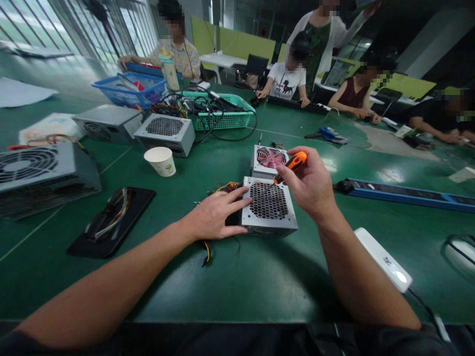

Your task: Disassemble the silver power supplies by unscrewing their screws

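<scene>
Orange-and-black screwdriver (pixel 297 162) is sitting clasped in the right grip (pixel 311 182), pointing down at the far edge of a honeycomb-vented PC power supply (pixel 269 201). Left grip (pixel 213 215) is resting on that supply's left side, fingers splayed, not clenching. The supply's lying on the green counter (pixel 260 291), a red-fan power supply (pixel 272 157) is sitting right behind it, and a paper cup (pixel 161 162) is standing off to its left.
</scene>
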### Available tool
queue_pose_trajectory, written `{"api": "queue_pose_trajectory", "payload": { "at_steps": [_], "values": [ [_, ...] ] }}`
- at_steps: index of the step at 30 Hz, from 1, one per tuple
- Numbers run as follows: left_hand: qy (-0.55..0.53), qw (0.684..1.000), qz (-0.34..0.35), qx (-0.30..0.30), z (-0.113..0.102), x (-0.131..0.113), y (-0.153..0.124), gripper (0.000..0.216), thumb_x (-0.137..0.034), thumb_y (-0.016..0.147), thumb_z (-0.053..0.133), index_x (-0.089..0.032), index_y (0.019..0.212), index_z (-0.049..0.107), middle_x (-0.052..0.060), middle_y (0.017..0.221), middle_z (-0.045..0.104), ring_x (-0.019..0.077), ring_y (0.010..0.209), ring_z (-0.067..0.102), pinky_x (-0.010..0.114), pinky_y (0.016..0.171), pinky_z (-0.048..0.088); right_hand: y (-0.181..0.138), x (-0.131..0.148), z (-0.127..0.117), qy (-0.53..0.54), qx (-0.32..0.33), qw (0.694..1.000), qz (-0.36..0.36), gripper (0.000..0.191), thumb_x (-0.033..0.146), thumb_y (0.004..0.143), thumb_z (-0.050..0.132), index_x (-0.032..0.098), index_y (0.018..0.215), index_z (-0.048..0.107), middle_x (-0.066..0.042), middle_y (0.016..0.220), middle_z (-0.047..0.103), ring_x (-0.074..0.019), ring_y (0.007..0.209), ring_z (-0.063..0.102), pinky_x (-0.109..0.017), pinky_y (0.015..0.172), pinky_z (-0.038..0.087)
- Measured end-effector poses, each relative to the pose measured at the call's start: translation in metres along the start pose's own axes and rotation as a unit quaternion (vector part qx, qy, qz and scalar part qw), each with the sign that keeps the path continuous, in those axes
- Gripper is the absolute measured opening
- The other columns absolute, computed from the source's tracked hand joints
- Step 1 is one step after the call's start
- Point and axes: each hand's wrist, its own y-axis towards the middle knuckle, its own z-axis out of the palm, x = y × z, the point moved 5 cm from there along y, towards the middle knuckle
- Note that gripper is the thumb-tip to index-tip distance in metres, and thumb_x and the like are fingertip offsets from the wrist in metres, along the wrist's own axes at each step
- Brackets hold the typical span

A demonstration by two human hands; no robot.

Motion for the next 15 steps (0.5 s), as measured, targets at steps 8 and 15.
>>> {"api": "queue_pose_trajectory", "payload": {
  "at_steps": [8,15],
  "values": [
    [-0.005,1.0,0.002,0.001,0.0,0.0,0.001,0.076,-0.06,0.09,0.062,-0.016,0.149,0.047,0.021,0.161,0.038,0.0351,0.13,0.058,0.052,0.106,0.05,-0.004,-0.005,0.012,-0.02,0.038,0.999,-0.015,0.038,0.043,0.091,0.068,0.03,0.123,0.052,0.0,0.091,0.063,-0.0161,0.066,0.061,-0.033,0.059,0.053],
    [-0.01,1.0,0.002,0.004,-0.001,-0.001,0.001,0.075,-0.058,0.09,0.064,-0.017,0.15,0.046,0.022,0.161,0.037,0.0355,0.131,0.058,0.053,0.105,0.05,-0.006,-0.009,0.023,0.039,0.089,0.995,-0.014,0.054,0.028,0.085,0.073,0.031,0.131,0.046,-0.001,0.099,0.067,-0.0218,0.082,0.069,-0.043,0.078,0.06]
  ]
}}
